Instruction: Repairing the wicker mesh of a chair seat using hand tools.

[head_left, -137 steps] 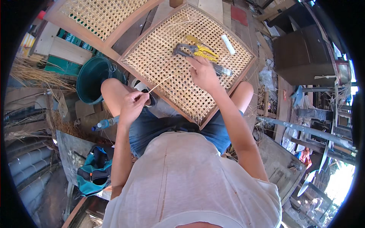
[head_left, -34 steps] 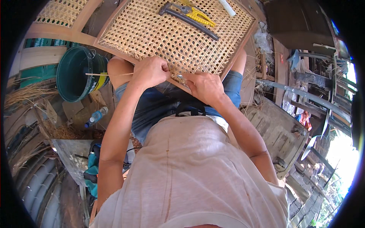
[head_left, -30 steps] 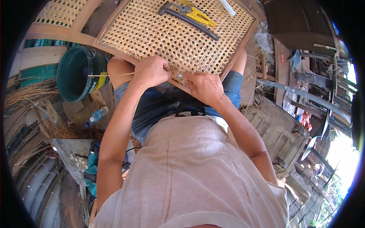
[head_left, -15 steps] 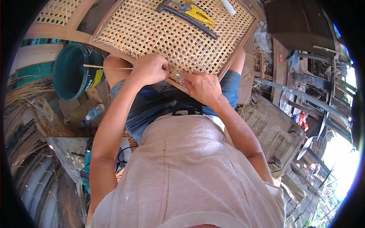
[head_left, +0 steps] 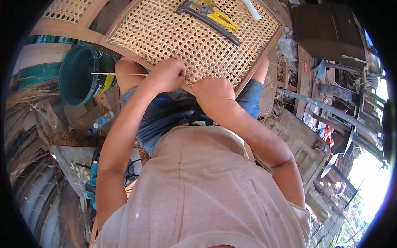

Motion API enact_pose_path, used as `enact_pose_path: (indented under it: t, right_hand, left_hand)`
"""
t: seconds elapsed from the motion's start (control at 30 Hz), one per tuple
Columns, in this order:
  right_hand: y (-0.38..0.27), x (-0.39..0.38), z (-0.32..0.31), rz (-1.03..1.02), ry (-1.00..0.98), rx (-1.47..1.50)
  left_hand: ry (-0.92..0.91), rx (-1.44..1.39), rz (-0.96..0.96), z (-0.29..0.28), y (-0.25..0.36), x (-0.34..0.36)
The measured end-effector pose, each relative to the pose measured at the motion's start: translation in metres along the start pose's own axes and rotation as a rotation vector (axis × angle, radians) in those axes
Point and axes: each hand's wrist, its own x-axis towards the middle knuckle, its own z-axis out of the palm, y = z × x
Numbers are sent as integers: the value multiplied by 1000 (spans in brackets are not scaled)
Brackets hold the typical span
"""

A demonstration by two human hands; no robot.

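A wood-framed cane-woven panel (head_left: 153,33) lies across my legs. My left hand (head_left: 167,73) is closed at its near-left edge on a pale cane strip (head_left: 103,73), which sticks out leftward. My right hand (head_left: 213,93) is closed at the near edge, just right of the left one, its fingertips hidden under it, so what it grips cannot be made out. On the weave above both hands lie a dark hammer (head_left: 219,34), yellow-handled snips (head_left: 223,20) and a white cylindrical stick (head_left: 252,9).
A second caned frame (head_left: 91,22) is at top left. A green bucket (head_left: 80,74) and a plastic bottle (head_left: 101,122) sit left of my legs, a teal bag (head_left: 92,182) lower down. A dark cabinet (head_left: 322,33) and scrap wood crowd the right side.
My right hand has left the tools for the panel's near edge; my left moved there too with the strip. In the last half second my right hand rotated, hiding its fingertips.
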Motion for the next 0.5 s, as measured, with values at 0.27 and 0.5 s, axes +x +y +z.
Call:
enact_pose_path:
  t: [0.27, 0.5]
  right_hand:
    - [26, -4, 27, 95, 47, 160]
    - [38, -23, 48, 229, 270, 559]
  left_hand:
    - [190, -18, 64, 15, 17, -13]
    - [204, -33, -27, 27, 14, -20]
